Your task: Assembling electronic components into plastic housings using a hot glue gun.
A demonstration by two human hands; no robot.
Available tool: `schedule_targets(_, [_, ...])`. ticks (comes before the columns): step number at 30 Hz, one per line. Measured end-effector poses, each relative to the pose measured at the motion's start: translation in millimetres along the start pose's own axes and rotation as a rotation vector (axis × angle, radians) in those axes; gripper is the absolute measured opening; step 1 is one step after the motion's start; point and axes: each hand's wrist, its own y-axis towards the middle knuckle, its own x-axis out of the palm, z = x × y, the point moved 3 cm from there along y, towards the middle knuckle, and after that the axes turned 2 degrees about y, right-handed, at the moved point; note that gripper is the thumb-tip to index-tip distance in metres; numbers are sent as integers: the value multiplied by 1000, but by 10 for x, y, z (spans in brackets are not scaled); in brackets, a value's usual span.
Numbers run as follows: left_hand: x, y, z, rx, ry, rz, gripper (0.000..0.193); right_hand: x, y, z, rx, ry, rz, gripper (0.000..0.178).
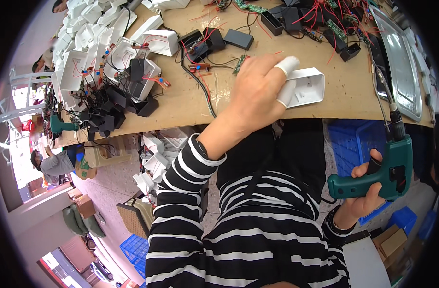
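My left hand (260,93), with white finger cots on two fingers, is closed at the left end of a white plastic box (313,89). The box lies open side up near the table's front edge, and my hand hides part of it. A small green circuit board (239,65) shows just beyond my knuckles. At the right, my right hand (368,192) is wrapped around the handle of a green soldering gun (394,168). Its long metal tip points away from me over the table's edge, beside a metal tray (404,72).
Black cases with wires (109,108) and white boxes (75,69) are heaped at the left. More circuit boards with red wires (337,29) lie at the back right. Another green gun (61,125) rests far left. A blue crate (349,144) stands below the table.
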Motion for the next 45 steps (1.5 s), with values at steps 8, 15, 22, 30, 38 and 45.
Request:
schedule_targets(8, [-474,53,-268,-4,115,-11,34,21,-22,-2,-26,1,-5,56])
schedule_targets(15, [-444,132,-348,93,181,-528,51,120,18,-16,-60,-77,111,61])
schedule_targets(22, [-408,25,-403,253,173,-504,14,168,39,-7,-42,-126,138,63])
schedule_targets(30, [-619,-213,-484,-34,2,-195,22,219,82,19,-25,-125,72,65])
schedule_targets(38, [-581,-277,-131,-90,-302,10,22,392,151,364,272,463,-83,65])
schedule_targets(45, [-386,-244,155,116,-101,62,21,669,344,580,344,533,-95,65])
